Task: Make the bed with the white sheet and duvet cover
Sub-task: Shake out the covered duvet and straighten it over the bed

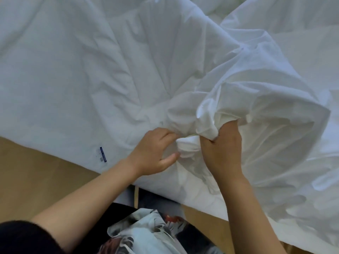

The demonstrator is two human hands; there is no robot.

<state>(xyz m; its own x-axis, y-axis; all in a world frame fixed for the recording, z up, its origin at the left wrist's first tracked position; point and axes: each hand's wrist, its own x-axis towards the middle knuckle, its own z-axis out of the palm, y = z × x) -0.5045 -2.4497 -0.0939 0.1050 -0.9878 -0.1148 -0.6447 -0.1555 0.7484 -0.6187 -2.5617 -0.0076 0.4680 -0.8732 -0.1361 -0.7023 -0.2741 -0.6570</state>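
A white duvet [77, 74] lies spread over the bed, with a small blue-printed label [102, 154] near its front edge. A thinner white duvet cover [271, 110] is bunched over its right part, forming an open pocket. My left hand [156, 153] pinches a corner of white fabric at the front edge of the bed. My right hand [222, 149] grips a gathered fold of the cover just to the right of it, fingers hidden inside the cloth. Both hands almost touch around the same bundled corner [187, 145].
A tan wooden floor [36, 180] shows at the lower left, below the bed's front edge. A floral patterned garment [146, 233] and dark clothing are directly below me. The bed base's edge [136, 197] peeks out under the duvet.
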